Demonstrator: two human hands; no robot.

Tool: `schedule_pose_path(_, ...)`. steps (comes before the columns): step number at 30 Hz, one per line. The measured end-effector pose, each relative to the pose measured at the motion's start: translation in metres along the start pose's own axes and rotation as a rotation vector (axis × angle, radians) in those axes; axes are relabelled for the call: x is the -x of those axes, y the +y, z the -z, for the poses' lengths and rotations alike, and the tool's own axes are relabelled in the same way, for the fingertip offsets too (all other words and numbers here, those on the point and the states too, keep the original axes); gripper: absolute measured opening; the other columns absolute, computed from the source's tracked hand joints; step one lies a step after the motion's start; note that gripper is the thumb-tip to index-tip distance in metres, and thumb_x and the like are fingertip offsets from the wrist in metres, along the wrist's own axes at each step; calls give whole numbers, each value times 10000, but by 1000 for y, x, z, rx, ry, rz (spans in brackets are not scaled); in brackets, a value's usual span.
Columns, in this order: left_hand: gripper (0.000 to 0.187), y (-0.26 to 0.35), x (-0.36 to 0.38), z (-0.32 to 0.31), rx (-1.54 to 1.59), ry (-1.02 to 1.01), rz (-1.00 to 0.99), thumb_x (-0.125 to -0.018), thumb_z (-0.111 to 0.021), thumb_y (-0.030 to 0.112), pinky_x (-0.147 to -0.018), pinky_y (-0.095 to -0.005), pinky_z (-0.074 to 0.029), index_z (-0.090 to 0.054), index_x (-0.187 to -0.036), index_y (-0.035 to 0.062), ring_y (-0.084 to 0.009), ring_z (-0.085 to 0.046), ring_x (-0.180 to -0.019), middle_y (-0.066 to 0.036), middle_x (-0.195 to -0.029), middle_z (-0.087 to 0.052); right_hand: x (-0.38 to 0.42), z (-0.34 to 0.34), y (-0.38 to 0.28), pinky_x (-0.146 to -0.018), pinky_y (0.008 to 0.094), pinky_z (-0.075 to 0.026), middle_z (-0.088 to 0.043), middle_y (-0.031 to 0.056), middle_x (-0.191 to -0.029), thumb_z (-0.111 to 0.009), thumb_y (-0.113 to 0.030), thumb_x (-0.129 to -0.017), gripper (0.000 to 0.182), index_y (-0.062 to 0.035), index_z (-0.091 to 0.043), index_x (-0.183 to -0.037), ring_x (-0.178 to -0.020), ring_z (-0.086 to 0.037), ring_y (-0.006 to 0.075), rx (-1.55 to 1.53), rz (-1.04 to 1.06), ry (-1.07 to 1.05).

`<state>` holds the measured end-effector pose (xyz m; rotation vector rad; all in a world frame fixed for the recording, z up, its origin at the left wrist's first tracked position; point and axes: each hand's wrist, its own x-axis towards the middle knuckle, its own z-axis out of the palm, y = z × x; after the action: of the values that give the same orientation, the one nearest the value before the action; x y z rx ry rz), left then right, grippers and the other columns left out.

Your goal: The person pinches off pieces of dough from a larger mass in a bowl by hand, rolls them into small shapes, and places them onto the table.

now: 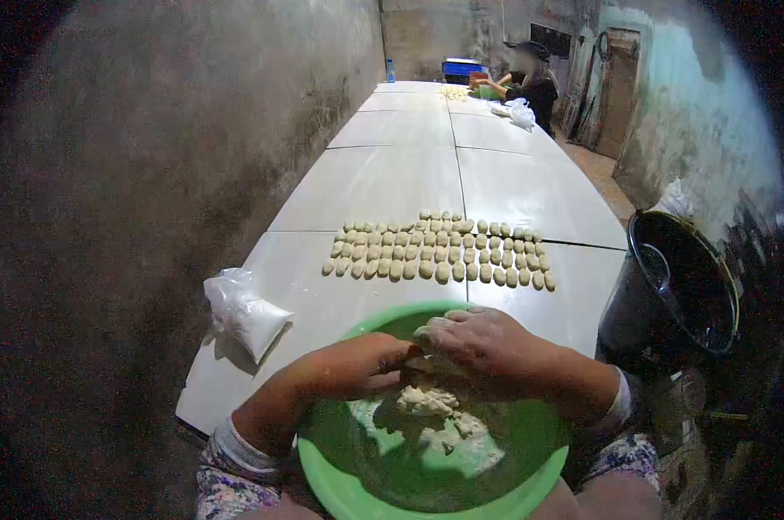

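A wide green basin (324,487) sits in front of me at the table's near edge. Over it my left hand (370,358) and my right hand (477,340) meet, both closed around a piece of dough (420,364) that shows a little between them. White powder coats the right hand's fingers. Below, ragged lumps of dough (428,401) and loose flour lie on the basin's bottom. Beyond the basin, several rows of small oval dough pieces (426,253) lie on the white table (392,182).
A plastic bag of white powder (260,322) lies at the left. To the right stands a black bucket (639,299) with a ladle-like tool inside. At the far end are another person (541,91), a blue crate (462,68) and a bottle (390,71). A wall borders the left side.
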<state>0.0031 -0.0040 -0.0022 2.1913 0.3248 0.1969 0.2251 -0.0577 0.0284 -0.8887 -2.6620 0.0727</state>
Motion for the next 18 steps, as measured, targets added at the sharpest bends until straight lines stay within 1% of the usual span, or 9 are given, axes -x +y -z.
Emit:
schedule_pose_path(2, 213, 2, 0, -1, 7, 54, -56, -853, -494, 71, -798, -366, -472, -564, -1048, 25, -244, -616, -846, -173, -909, -630, 0, 0, 1, -729, 418, -490, -597, 157, -922, -659, -296, -810, 411, -16, -516, -1075, -861, -610, 331, -116, -48, -44)
schedule_pose_path(5, 202, 10, -1, 1, 9, 1, 24, -875, -505, 90, -790, -374, -472, -561, -1057, 23, -253, -619, -854, -173, -920, -633, 0, -1, 2, -671, 491, -479, -602, 175, -818, -603, -329, -835, 343, -67, -527, -1042, -802, -604, 401, -310, -70, 10)
schedule_pose_path(7, 209, 5, -2, -2, 22, 54, 19, -898, -527, 155, -777, -377, -473, -553, -1063, 29, -261, -618, -829, -171, -904, -629, -3, 3, -1, -660, 495, -470, -601, 195, -808, -562, -323, -866, 285, -63, -535, -980, -798, -602, 408, -251, -146, -8)
schedule_pose_path(9, 239, 4, 0, -1, -33, 52, 1, -915, -535, 199, -772, -371, -470, -530, -1069, 15, -257, -610, -835, -176, -907, -617, -4, 5, 0, -639, 490, -462, -592, 204, -788, -511, -300, -896, 238, -65, -525, -931, -774, -595, 406, -256, -186, -138)
schedule_pose_path(11, 274, 5, 1, -3, -9, 42, -5, -942, -498, 242, -780, -364, -464, -509, -1060, -4, -250, -592, -856, -177, -911, -601, -2, 0, 3, -622, 486, -458, -577, 201, -749, -472, -272, -915, 200, -77, -512, -904, -748, -592, 400, -269, -174, -114)
schedule_pose_path(12, 356, 6, 1, -2, 56, 37, -23, -972, -430, 331, -779, -364, -456, -508, -1038, -10, -240, -572, -873, -174, -915, -588, -4, 3, 0, -623, 489, -458, -577, 199, -743, -465, -279, -915, 209, -75, -512, -904, -739, -592, 402, -251, -180, -115)
schedule_pose_path(13, 356, 7, 2, -1, 56, 35, -22, -972, -430, 331, -779, -364, -456, -508, -1038, -10, -240, -572, -873, -174, -915, -588, -6, 4, -1, -625, 492, -458, -577, 197, -736, -459, -286, -915, 218, -74, -511, -904, -730, -592, 404, -233, -186, -117)
schedule_pose_path(15, 443, 8, 1, 0, 80, 49, 117, -983, -361, 411, -752, -365, -449, -514, -1011, -3, -231, -548, -828, -164, -883, -579, -4, 2, 3, -627, 494, -466, -592, 196, -755, -458, -286, -914, 222, -72, -518, -923, -722, -598, 409, -184, -203, -182)
schedule_pose_path(18, 474, 12, 0, 3, 31, 114, 58, -990, -325, 430, -716, -359, -445, -516, -993, -4, -217, -528, -767, -142, -824, -562, -1, -3, 9, -635, 479, -483, -605, 206, -774, -473, -292, -908, 243, -59, -525, -949, -724, -608, 409, -375, -272, -103)
